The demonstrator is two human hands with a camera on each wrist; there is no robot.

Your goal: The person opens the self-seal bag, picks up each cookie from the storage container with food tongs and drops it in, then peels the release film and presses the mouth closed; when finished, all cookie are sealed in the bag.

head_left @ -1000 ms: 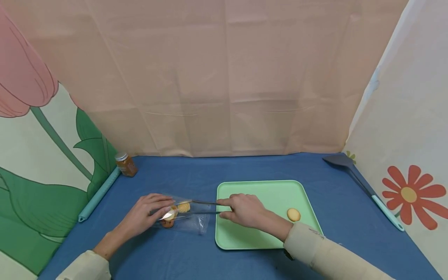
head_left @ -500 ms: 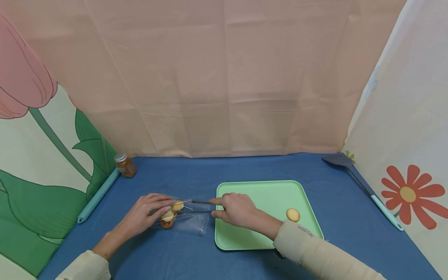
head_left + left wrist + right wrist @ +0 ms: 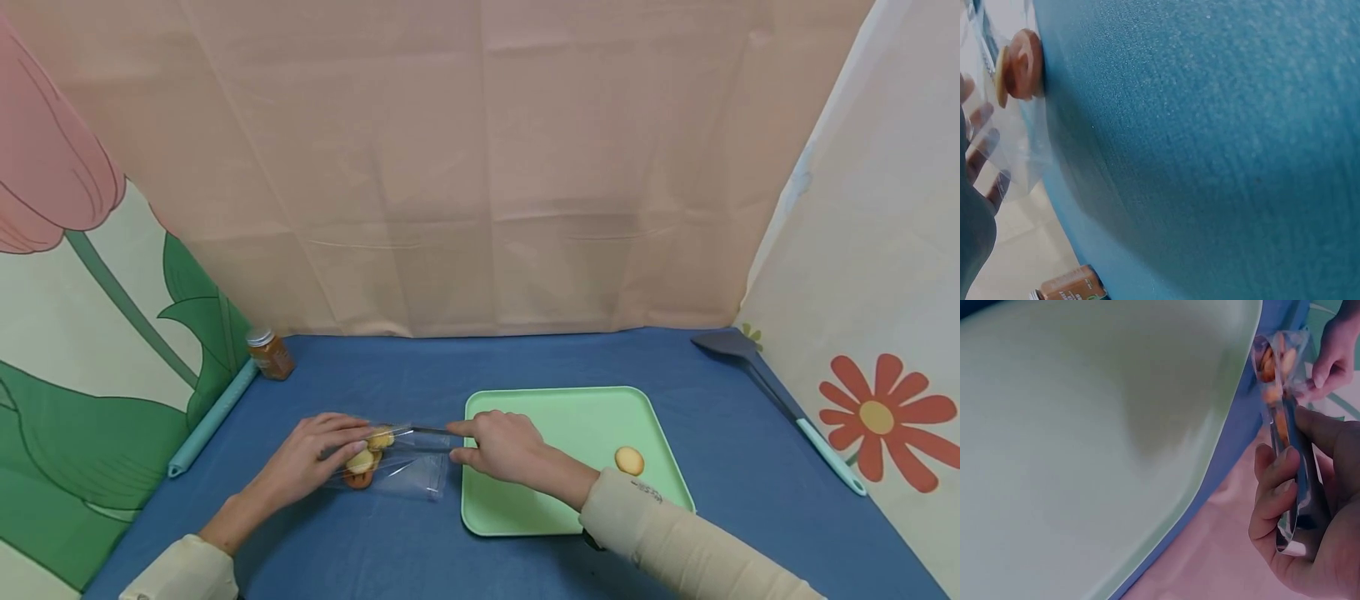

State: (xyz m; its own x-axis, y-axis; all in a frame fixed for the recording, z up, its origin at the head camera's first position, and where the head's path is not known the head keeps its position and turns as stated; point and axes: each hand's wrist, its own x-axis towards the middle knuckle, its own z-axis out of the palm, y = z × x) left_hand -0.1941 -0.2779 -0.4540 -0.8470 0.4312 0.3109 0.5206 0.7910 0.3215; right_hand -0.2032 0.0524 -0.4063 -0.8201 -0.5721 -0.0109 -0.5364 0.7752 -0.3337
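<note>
L hand (image 3: 318,450) pinches one end of the clear bag (image 3: 420,479), thumb & fingers nearly together on the film; it hides that end in the head view. R hand (image 3: 504,448) has its fingers curled round the tongs (image 3: 431,430), whose arms stand apart, tips inside the bag nr the cookies (image 3: 362,463). Can't tell if the tips touch one, b/c film & fingers obscure them. Bag is on the L part of the desk (image 3: 375,558), just beside the tray (image 3: 555,512); at least 3 cookies in it, 2 pale + 1 brown, bunched nr the L hand.

R hand & forearm are over the tray, blocking its middle; the R sleeve (image 3: 690,533) covers its nr R corner. A lone cookie (image 3: 629,460) sits on the tray's R side, just beyond the sleeve.

Far L: jar (image 3: 271,354) w/ metal lid, just beside the far end of a teal roll (image 3: 213,419) along the L edge. Spatula (image 3: 801,423) lies along the R edge, blade away, pale handle toward the person, well apart from the tray. Behind the desk hangs a plain pinkish sheet (image 3: 480,167); side sheets have a tulip print (image 3: 52,150) L, red flower print (image 3: 876,417) R.
</note>
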